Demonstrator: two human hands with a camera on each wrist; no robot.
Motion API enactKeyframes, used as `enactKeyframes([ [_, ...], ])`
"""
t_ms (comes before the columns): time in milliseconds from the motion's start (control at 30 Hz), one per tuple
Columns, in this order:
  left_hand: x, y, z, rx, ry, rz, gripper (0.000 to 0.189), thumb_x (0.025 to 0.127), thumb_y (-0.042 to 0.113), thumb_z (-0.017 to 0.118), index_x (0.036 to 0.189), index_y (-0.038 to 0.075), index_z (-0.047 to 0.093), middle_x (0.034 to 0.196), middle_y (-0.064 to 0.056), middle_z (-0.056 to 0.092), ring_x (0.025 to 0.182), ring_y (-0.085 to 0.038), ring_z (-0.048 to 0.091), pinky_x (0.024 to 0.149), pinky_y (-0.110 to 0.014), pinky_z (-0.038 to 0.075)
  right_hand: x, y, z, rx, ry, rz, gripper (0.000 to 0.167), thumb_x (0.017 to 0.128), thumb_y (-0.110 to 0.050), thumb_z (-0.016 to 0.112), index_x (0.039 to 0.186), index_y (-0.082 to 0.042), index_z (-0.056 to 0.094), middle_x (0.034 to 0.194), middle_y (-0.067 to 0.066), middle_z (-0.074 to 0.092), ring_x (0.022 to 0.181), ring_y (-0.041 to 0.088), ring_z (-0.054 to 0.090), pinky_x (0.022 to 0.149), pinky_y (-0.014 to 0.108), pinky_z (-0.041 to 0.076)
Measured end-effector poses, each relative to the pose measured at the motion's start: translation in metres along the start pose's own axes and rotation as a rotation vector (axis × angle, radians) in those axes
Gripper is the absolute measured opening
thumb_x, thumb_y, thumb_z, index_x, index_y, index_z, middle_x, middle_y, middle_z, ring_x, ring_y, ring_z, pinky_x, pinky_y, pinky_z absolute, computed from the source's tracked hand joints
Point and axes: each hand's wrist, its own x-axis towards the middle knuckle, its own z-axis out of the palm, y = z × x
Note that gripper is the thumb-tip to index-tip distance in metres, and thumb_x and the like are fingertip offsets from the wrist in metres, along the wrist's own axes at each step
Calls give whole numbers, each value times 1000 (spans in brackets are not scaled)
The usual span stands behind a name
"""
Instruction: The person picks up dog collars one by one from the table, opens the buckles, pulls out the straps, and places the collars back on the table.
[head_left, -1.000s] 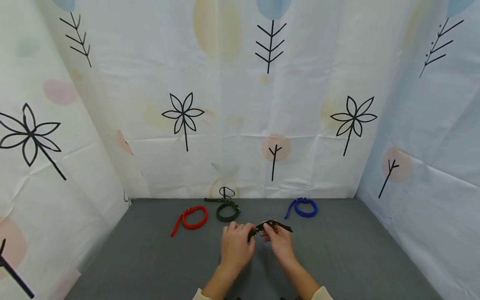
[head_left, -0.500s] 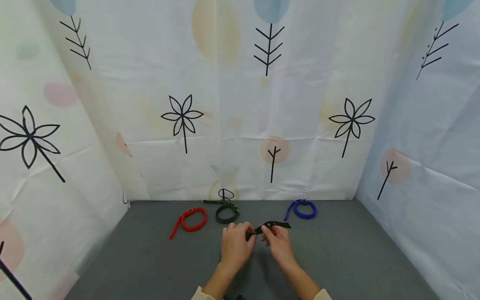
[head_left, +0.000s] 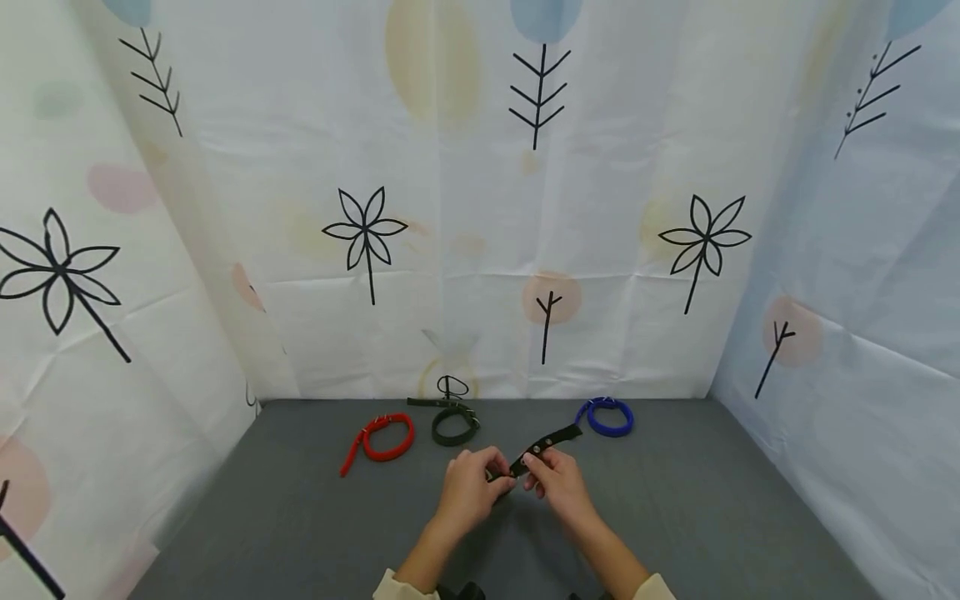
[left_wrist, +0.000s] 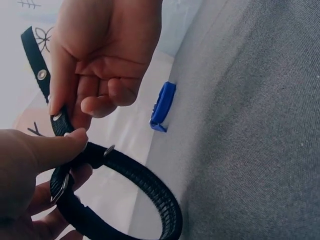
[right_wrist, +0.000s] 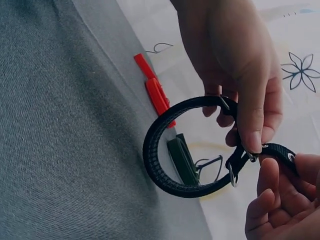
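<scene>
Grey tabletop (head_left: 300, 517), plant-printed white sheeting (head_left: 480, 200) around; black collar (right_wrist: 187, 191) held above

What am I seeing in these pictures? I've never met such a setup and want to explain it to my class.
There is no machine here, only a person's bare left hand and right hand. The wide view comes from a camera worn on the head; the two close-ups come from cameras on each wrist. On the grey, flat surface lie a red looped strap, a dark green looped strap and a blue looped strap. Behind hangs a pale sheet with black plant drawings. Both hands hold a black looped strap with metal eyelets: the left near the loop, the right on its loose end.
</scene>
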Motion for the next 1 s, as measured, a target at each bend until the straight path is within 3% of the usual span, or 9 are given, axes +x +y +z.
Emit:
enactKeyframes([
  [167, 0, -5, 2, -53, -63, -11, 23, 78, 26, 82, 75, 27, 60, 69, 18, 52, 69, -6, 46, 62, -27, 38, 1, 4, -3, 109, -43, 61, 25, 100, -10, 55, 86, 9, 62, 64, 10, 59, 58, 17, 55, 53, 26, 42],
  [267, -1, -6, 3, -46, -66, 9, 24, 78, 26, 82, 75, 26, 58, 68, 19, 52, 68, -6, 44, 67, -30, 36, 2, 5, -3, 173, -47, 98, 23, 100, -12, 55, 86, 5, 61, 65, 7, 59, 58, 16, 55, 51, 25, 42],
  [567, -1, -4, 2, -31, 24, 96, 27, 80, 31, 79, 76, 26, 53, 67, 18, 44, 65, -7, 37, 68, -33, 27, 3, 0, -1, 269, -21, 169, 21, 99, -15, 56, 90, 3, 63, 68, 4, 63, 59, 13, 56, 52, 25, 40],
  [833, -2, -4, 4, -85, 135, 88, 20, 86, 22, 74, 80, 24, 55, 67, 18, 49, 64, -4, 43, 73, -36, 31, 0, -9, 1, 308, 27, 160, 19, 98, -15, 58, 95, 3, 62, 80, 8, 70, 61, 14, 59, 54, 25, 43],
  [1000, -3, -4, 3, -176, 118, 53, 16, 88, 20, 73, 84, 24, 58, 79, 14, 61, 67, -4, 50, 64, -29, 39, 1, -8, 2, 308, 33, 140, 19, 98, -15, 59, 98, 4, 59, 83, 10, 71, 62, 14, 60, 54, 26, 45],
])
